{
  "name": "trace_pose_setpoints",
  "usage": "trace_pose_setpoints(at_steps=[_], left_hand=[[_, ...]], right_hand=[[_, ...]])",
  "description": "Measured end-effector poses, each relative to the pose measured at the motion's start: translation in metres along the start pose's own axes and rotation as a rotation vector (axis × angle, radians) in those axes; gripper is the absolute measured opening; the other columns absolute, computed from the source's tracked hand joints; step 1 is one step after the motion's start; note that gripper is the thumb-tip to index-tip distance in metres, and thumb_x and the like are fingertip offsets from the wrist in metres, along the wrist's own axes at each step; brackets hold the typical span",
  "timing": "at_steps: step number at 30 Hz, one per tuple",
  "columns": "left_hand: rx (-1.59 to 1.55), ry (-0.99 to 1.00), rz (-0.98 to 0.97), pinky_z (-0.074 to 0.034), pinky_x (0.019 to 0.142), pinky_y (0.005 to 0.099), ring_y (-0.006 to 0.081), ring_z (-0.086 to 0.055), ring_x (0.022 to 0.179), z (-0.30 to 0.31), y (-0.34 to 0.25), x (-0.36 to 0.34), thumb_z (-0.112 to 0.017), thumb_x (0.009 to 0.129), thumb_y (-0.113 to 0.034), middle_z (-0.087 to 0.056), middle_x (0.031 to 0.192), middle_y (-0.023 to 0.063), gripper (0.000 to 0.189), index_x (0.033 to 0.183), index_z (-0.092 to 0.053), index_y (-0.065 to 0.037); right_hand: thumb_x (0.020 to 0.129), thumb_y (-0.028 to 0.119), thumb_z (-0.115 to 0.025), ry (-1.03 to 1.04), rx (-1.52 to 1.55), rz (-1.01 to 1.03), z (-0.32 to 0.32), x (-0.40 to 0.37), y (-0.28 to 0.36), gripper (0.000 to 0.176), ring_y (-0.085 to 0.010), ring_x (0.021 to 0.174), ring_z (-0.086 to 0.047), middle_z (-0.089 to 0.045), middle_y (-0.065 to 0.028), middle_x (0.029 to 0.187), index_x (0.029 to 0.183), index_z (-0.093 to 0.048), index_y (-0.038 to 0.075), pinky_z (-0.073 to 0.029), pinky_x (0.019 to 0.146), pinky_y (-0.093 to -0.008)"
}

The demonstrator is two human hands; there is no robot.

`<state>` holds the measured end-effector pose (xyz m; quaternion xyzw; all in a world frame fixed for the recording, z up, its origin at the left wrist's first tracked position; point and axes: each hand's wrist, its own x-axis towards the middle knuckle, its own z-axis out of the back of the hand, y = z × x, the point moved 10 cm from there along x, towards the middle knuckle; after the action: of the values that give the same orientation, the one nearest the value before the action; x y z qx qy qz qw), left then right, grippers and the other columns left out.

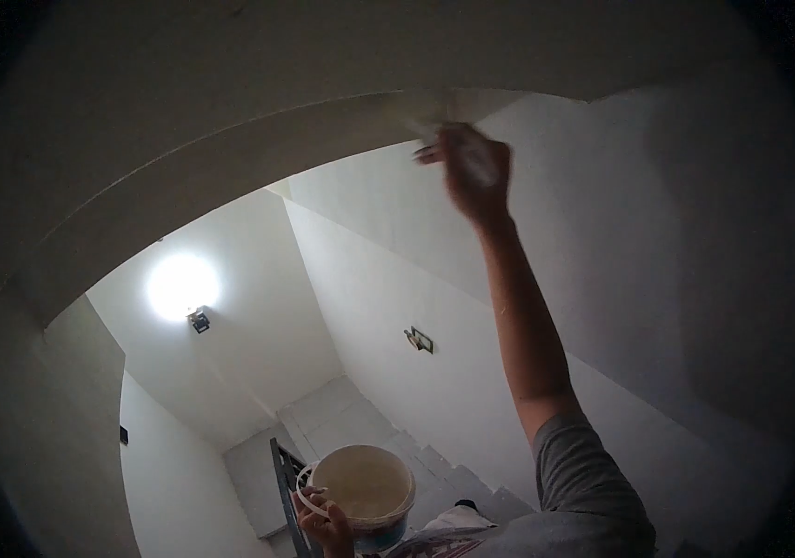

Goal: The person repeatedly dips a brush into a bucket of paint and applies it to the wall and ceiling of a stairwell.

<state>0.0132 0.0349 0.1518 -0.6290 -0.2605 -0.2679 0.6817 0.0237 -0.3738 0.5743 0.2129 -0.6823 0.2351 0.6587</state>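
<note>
My right hand (479, 172) is raised at the upper middle, close under the edge of the ceiling beam (351, 126). Its fingers are closed round a blurred, pale tool (423, 126) that I cannot make out, whose tip is at the beam. Low in the view, my left hand (327, 525) holds a round bucket (365, 484) by its white handle and rim. Pale, cream-coloured material shows inside the bucket.
A bright lamp (183, 286) shines at the left, with a small dark fitting (198, 321) beside it. A fixture (419, 339) hangs on the middle wall. Below are a dark railing (287, 493) and stair steps (467, 484).
</note>
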Motion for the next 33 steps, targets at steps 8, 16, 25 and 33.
trace_pose_setpoints(at_steps=[8,16,25,33], left_hand=[[0.061,-0.051,-0.166,-0.043,0.090,0.0458,0.0288,-0.052,0.104,-0.002,-0.019,0.000,-0.059,0.092,-0.016,-0.050,0.105,0.0133,0.020,0.097,-0.042,-0.007],[-0.041,-0.082,0.174,-0.045,0.087,0.0427,0.0260,-0.053,0.101,-0.004,-0.003,0.004,-0.064,0.086,-0.018,-0.052,0.103,0.0125,0.020,0.080,-0.056,-0.001],[-0.113,-0.159,-0.056,-0.049,0.080,0.0481,0.0326,-0.057,0.089,-0.023,-0.018,0.009,-0.064,0.089,-0.027,-0.056,0.074,0.0076,0.031,0.076,-0.043,-0.009],[-0.042,0.024,-0.008,-0.045,0.085,0.0475,0.0282,-0.051,0.097,-0.021,-0.012,-0.007,-0.059,0.093,-0.017,-0.052,0.098,0.0147,0.019,0.087,-0.043,-0.007]], right_hand=[[0.094,0.006,-0.061,-0.042,0.086,-0.203,-0.015,0.004,-0.038,0.010,-0.0150,0.069,-0.071,-0.071,-0.0106,0.073,0.095,-0.065,-0.003,-0.058,0.063,-0.0301],[0.098,0.005,-0.054,-0.236,0.250,-0.402,0.025,0.007,-0.039,0.016,-0.0158,0.067,-0.070,-0.069,-0.0105,0.079,0.095,-0.065,-0.006,-0.061,0.063,-0.0319],[0.093,0.001,-0.059,0.092,0.322,-0.183,-0.065,0.007,0.029,0.006,-0.0137,0.066,-0.071,-0.069,-0.0090,0.074,0.095,-0.064,-0.003,-0.059,0.059,-0.0287],[0.095,0.006,-0.058,0.184,0.128,-0.260,-0.008,-0.025,-0.035,0.011,-0.0133,0.065,-0.071,-0.071,-0.0077,0.074,0.093,-0.065,-0.003,-0.059,0.062,-0.0285]])
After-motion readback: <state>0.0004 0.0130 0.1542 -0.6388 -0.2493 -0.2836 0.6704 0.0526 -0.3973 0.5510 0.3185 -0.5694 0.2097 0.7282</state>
